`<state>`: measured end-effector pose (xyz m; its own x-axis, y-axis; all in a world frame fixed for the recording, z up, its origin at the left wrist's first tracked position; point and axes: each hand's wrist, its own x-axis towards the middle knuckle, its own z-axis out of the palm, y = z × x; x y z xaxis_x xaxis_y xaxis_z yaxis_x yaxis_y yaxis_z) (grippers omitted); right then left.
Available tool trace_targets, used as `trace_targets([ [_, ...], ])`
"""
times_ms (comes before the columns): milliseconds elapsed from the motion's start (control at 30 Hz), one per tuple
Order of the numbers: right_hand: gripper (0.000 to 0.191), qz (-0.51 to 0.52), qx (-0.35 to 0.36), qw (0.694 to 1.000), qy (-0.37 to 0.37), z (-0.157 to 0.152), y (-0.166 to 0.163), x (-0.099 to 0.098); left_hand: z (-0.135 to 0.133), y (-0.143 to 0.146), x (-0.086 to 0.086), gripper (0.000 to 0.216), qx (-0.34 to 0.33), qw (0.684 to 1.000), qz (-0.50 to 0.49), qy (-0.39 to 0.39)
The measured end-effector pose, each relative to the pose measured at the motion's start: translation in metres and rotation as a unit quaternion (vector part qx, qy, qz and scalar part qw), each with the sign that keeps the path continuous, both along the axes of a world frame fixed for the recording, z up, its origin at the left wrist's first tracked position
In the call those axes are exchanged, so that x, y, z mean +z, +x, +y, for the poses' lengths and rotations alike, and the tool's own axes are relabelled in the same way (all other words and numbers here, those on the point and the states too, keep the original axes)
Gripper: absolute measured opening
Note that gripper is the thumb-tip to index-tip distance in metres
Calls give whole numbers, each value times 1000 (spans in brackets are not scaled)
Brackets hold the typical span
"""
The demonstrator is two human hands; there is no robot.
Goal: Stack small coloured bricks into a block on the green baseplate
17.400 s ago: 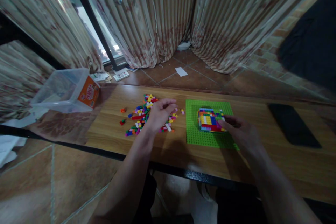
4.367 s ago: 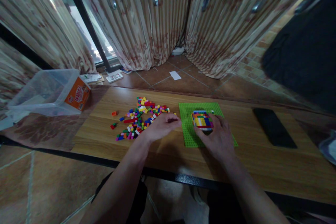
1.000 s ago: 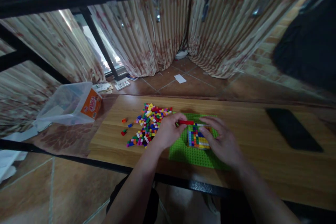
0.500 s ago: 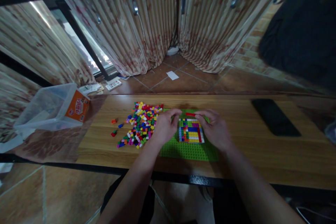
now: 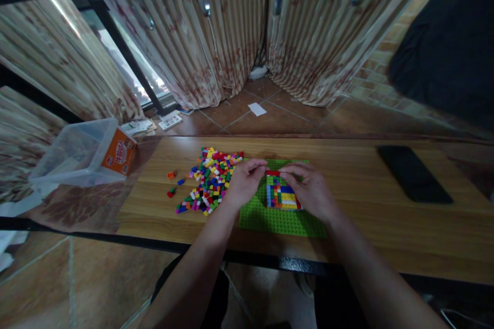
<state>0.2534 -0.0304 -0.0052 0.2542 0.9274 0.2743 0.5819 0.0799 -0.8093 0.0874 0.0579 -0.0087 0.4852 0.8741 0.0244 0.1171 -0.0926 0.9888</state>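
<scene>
Head camera is showing both hands meeting at the centre of the frame, where the left hand and the right hand are each pinching their fingertips closed on an end of a red brick. They are holding it along the far edge of the multicoloured block, which is sitting on the green baseplate on the wooden table. Judging by this, the block's top is already looking filled in, while a big pile of loose bricks is lying unused just left of the baseplate, so plenty is seemingly waiting to be added.
</scene>
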Motion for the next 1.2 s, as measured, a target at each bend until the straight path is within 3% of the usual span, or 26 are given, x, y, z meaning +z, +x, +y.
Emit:
trace_targets([
  [867, 25, 40, 6, 999, -15, 2, 2, -2, -6, 7, -2, 9, 48, 998, -23, 37],
  [1200, 29, 56, -10, 997, -55, 2, 2, -5, -8, 8, -1, 11, 59, 997, 7, 54],
])
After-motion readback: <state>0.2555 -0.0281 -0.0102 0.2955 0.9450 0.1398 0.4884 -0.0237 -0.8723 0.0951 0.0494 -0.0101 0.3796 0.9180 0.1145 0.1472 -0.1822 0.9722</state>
